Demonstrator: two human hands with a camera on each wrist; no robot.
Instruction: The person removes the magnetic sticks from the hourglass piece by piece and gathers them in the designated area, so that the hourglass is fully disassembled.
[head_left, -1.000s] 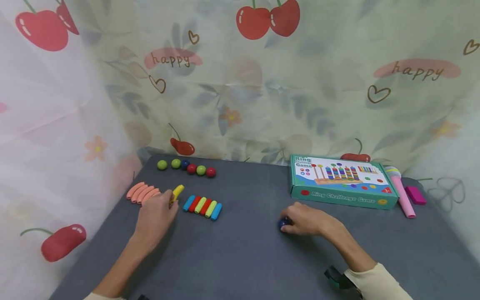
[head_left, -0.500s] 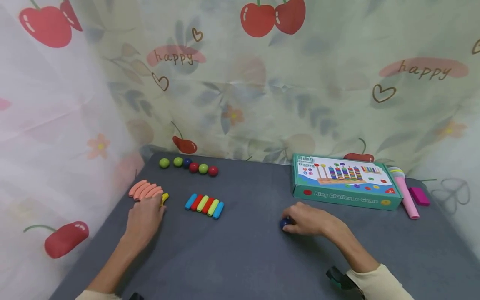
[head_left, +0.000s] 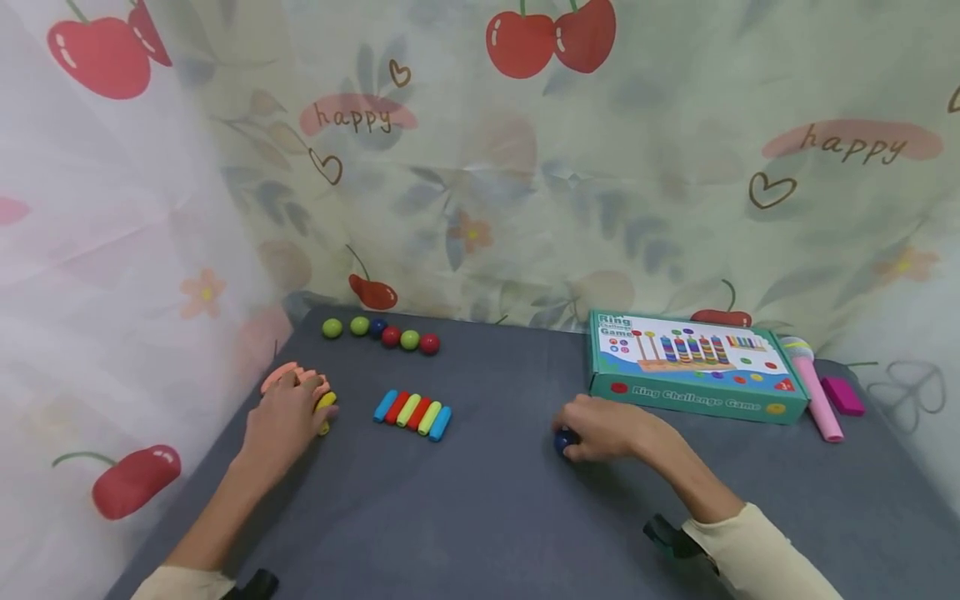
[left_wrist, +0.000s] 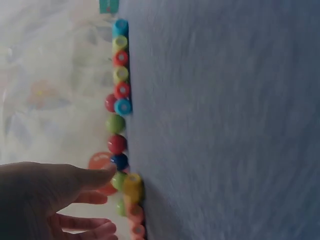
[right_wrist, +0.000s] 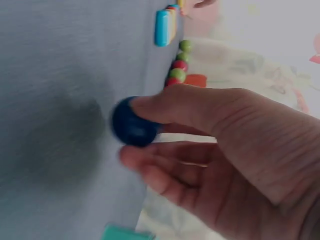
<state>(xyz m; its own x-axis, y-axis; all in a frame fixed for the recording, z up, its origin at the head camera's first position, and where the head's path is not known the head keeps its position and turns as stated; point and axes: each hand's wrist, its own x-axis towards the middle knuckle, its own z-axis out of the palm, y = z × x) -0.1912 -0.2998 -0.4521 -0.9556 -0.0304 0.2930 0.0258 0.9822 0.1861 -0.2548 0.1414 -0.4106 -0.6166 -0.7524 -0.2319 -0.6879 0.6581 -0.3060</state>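
My left hand (head_left: 288,412) lies on the grey table (head_left: 495,517) at the left. Its fingers are fairly straight, over a row of orange pegs (head_left: 279,375). A yellow peg (head_left: 326,402) lies on the table at the hand's right edge. In the left wrist view the thumb (left_wrist: 100,175) touches this yellow peg (left_wrist: 132,185) and the other fingers stay clear of it. My right hand (head_left: 603,429) rests mid-table and pinches a dark blue ball (head_left: 562,440) against the cloth. The right wrist view shows thumb and fingers curled round the blue ball (right_wrist: 132,122).
A row of coloured pegs (head_left: 412,411) lies between my hands. Several green, red and blue balls (head_left: 378,333) line the far edge. A teal game box (head_left: 693,362), a pink toy microphone (head_left: 810,387) and a magenta block (head_left: 843,396) sit at the right. Printed curtains close in the back and left.
My left hand carried the yellow peg left, away from the coloured row, and set it down beside the orange pegs. My right hand stayed on the blue ball.
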